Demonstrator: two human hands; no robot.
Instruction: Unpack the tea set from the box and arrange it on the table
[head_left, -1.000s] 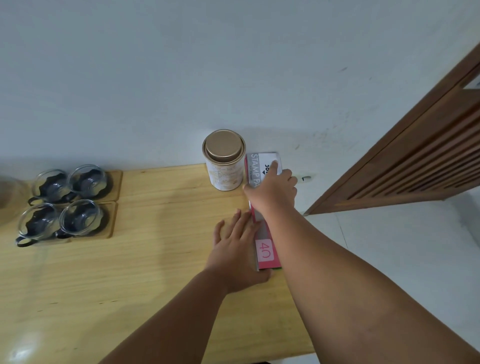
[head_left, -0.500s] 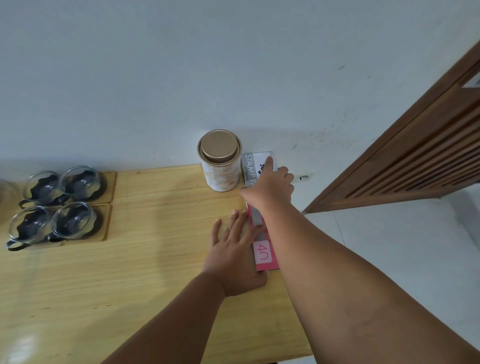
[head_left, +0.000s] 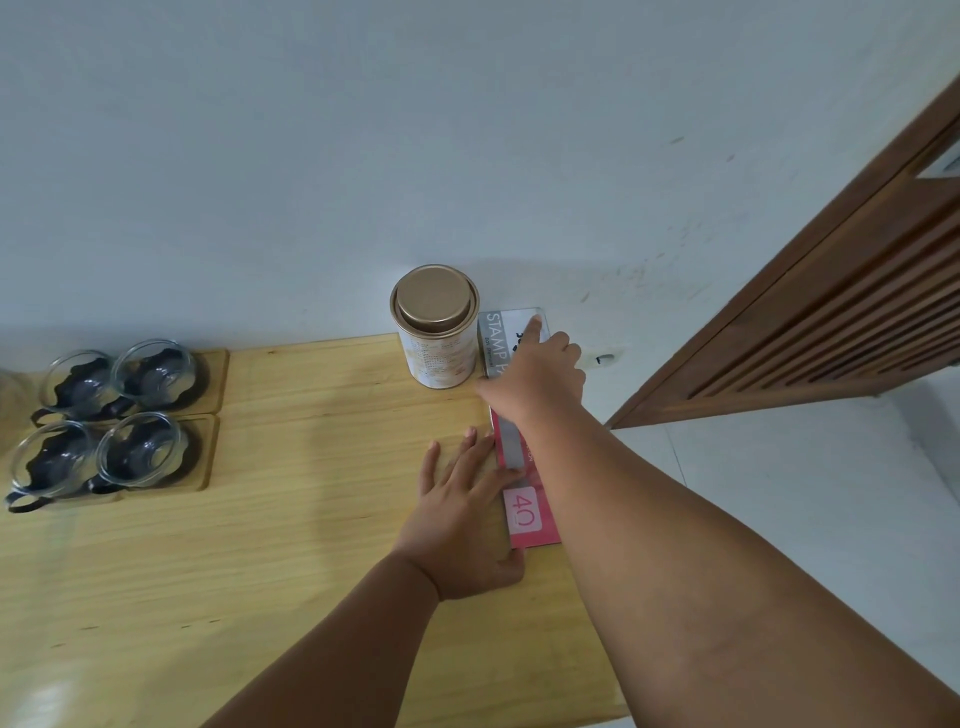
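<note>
A flat pink and grey box (head_left: 524, 512) printed "STAMP" and "40" lies along the right edge of the wooden table (head_left: 291, 519). My right hand (head_left: 540, 379) rests on its far half, index finger stretched to the far end. My left hand (head_left: 467, 514) lies flat on the table with fingers spread, its fingertips touching the box's left side. A round tin (head_left: 436, 332) with a gold lid stands by the wall, just left of the box. Several glass cups (head_left: 140, 447) with dark holders sit on wooden coasters (head_left: 208, 447) at the far left.
A pale wall runs behind the table. A brown slatted wooden door (head_left: 831, 312) stands open to the right, above a white tiled floor (head_left: 779, 493). The table's right edge lies directly beneath the box.
My right hand has slid slightly farther along the box and the index finger now points out. The view has shifted a little to the right. The box and tin stay put.
</note>
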